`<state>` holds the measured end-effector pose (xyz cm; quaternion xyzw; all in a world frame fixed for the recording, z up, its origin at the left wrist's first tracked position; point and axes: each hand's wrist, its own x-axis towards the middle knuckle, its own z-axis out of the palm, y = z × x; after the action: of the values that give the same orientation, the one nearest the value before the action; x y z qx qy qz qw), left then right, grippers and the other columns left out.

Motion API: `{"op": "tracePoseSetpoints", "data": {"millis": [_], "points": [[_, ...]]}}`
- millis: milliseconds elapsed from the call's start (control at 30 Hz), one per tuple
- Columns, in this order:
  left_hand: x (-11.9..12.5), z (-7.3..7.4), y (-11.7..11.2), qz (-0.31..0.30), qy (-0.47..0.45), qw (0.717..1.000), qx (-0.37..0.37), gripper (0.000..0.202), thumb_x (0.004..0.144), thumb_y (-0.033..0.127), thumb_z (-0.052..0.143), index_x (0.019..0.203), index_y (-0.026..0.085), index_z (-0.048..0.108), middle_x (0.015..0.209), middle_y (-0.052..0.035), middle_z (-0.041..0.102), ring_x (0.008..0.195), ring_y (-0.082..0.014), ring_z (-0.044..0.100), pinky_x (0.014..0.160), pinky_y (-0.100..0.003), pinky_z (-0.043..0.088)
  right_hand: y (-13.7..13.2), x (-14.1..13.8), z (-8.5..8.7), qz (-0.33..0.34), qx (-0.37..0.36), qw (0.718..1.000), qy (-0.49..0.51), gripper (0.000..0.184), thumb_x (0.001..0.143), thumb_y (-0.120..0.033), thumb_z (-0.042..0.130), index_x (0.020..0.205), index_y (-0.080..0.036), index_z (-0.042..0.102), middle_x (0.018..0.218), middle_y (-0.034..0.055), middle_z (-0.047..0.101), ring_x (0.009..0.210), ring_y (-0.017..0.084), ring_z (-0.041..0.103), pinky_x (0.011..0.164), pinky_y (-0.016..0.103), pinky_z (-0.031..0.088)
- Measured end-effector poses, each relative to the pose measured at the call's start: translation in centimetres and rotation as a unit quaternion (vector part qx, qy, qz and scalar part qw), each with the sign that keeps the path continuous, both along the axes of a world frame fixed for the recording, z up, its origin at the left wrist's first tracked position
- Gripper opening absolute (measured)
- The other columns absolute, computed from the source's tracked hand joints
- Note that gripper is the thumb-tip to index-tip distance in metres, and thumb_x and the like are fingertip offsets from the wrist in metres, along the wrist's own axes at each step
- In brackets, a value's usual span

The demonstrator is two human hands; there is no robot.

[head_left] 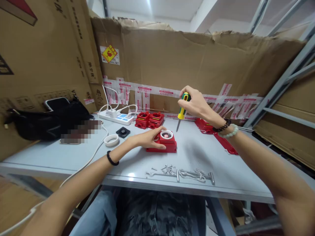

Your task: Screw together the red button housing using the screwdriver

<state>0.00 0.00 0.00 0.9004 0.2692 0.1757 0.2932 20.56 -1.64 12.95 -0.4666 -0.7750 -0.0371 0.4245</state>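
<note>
My right hand (192, 102) is wrapped round the green and yellow handle of a screwdriver (181, 113). Its metal shaft points down and stays above the table, apart from the box. With thumb and fingers spread across its left side, my left hand (151, 139) steadies a red box (171, 147) on the table. A white ring (166, 134) sits on top of that box around a round opening. In front of the box lie several loose screws (167, 169) and metal rods with crossbars (177, 175), tangled with white cord.
Two more red boxes (149, 120) stand at the back beside a white power strip (116, 117). A loose white ring (111, 140) and a black square part (123, 132) lie left. Other red parts (204, 126) are behind my right arm. A white cable (94, 155) crosses the table's left side.
</note>
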Motion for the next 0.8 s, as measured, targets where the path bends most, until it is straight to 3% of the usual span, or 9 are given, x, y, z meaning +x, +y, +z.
{"op": "tracePoseSetpoints", "data": {"millis": [133, 200, 267, 367, 500, 800], "points": [[0.0, 0.0, 0.0, 0.004, 0.003, 1.000, 0.003, 0.068, 0.071, 0.048, 0.068, 0.126, 0.022, 0.036, 0.115, -0.0087, 0.059, 0.097, -0.0229, 0.059, 0.081, -0.030, 0.044, 0.6, 0.5, -1.9, 0.063, -0.073, 0.995, 0.032, 0.012, 0.065, -0.013, 0.044, 0.073, -0.018, 0.052, 0.057, -0.0026, 0.051, 0.050, 0.010, 0.047, 0.051, 0.023, 0.035], [0.0, 0.0, 0.0, 0.006, 0.005, 1.000, 0.007, 0.070, 0.071, 0.050, 0.068, 0.127, 0.022, 0.036, 0.116, -0.0092, 0.058, 0.098, -0.0237, 0.059, 0.081, -0.031, 0.045, 1.2, 1.1, -3.6, 0.043, -0.143, 0.988, -0.040, 0.011, 0.068, -0.019, 0.048, 0.069, -0.016, 0.058, 0.057, -0.0014, 0.053, 0.047, 0.009, 0.045, 0.047, 0.022, 0.034], [0.0, 0.0, 0.1, 0.007, 0.007, 1.000, 0.009, 0.071, 0.071, 0.051, 0.068, 0.127, 0.022, 0.035, 0.116, -0.0089, 0.058, 0.100, -0.0244, 0.059, 0.081, -0.031, 0.045, 1.7, 1.8, -5.4, 0.038, -0.268, 0.953, -0.137, 0.018, 0.068, -0.025, 0.055, 0.077, -0.015, 0.066, 0.056, -0.0014, 0.054, 0.044, 0.009, 0.044, 0.044, 0.022, 0.033], [0.0, 0.0, 0.0, 0.002, 0.006, 1.000, 0.012, 0.069, 0.072, 0.051, 0.067, 0.126, 0.023, 0.036, 0.115, -0.0073, 0.059, 0.099, -0.0242, 0.059, 0.082, -0.031, 0.045, 2.2, 2.6, -7.3, 0.063, -0.318, 0.929, -0.178, 0.029, 0.065, -0.028, 0.063, 0.090, -0.015, 0.072, 0.052, -0.0032, 0.051, 0.043, 0.008, 0.042, 0.041, 0.021, 0.032], [0.1, 0.1, 0.0, -0.007, -0.001, 1.000, 0.007, 0.067, 0.072, 0.050, 0.068, 0.125, 0.023, 0.037, 0.115, -0.0066, 0.058, 0.100, -0.0235, 0.058, 0.083, -0.030, 0.045, 2.5, 3.2, -8.1, 0.109, -0.363, 0.903, -0.203, 0.038, 0.072, -0.035, 0.061, 0.105, -0.018, 0.070, 0.047, -0.0057, 0.045, 0.041, 0.008, 0.038, 0.040, 0.020, 0.029], [0.1, 0.0, 0.1, -0.003, 0.000, 1.000, -0.005, 0.068, 0.071, 0.051, 0.068, 0.126, 0.023, 0.037, 0.110, -0.0065, 0.060, 0.094, -0.0230, 0.060, 0.078, -0.030, 0.046, 2.4, 2.5, -8.3, 0.141, -0.232, 0.924, -0.269, 0.021, 0.076, -0.024, 0.058, 0.088, -0.016, 0.073, 0.075, 0.0047, 0.069, 0.063, 0.011, 0.051, 0.061, 0.023, 0.036]]}}
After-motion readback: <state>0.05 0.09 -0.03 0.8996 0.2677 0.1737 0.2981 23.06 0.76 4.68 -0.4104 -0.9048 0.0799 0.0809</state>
